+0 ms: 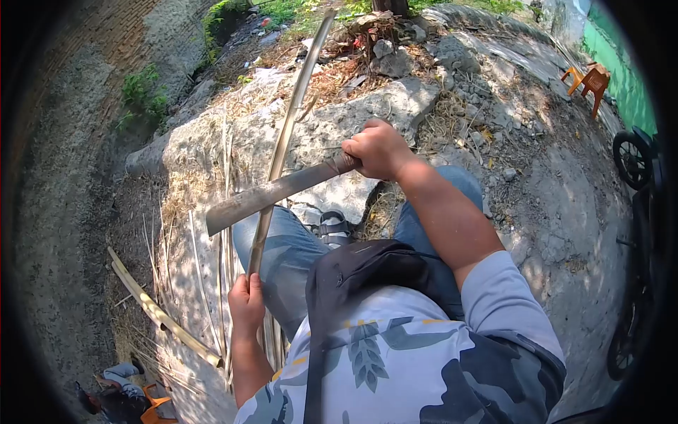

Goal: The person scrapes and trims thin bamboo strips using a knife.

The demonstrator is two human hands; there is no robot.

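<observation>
My left hand [246,305] is closed around the lower end of a long split bamboo strip [288,127], which slants up and away from me. In my right hand [379,150] is the handle of a machete [272,193]. Its broad blade points left and lies across the bamboo strip, above my left hand; I cannot tell whether the edge has cut into it. Below the blade are my jeans-covered knees and a sandalled foot [334,229].
Thin bamboo strips [205,283] and a thicker split bamboo piece [161,316] lie on the ground at left. Broken concrete slabs [367,106] stretch ahead. An orange chair [587,83] and a motorbike [635,212] stand at right. Another person [113,399] is at lower left.
</observation>
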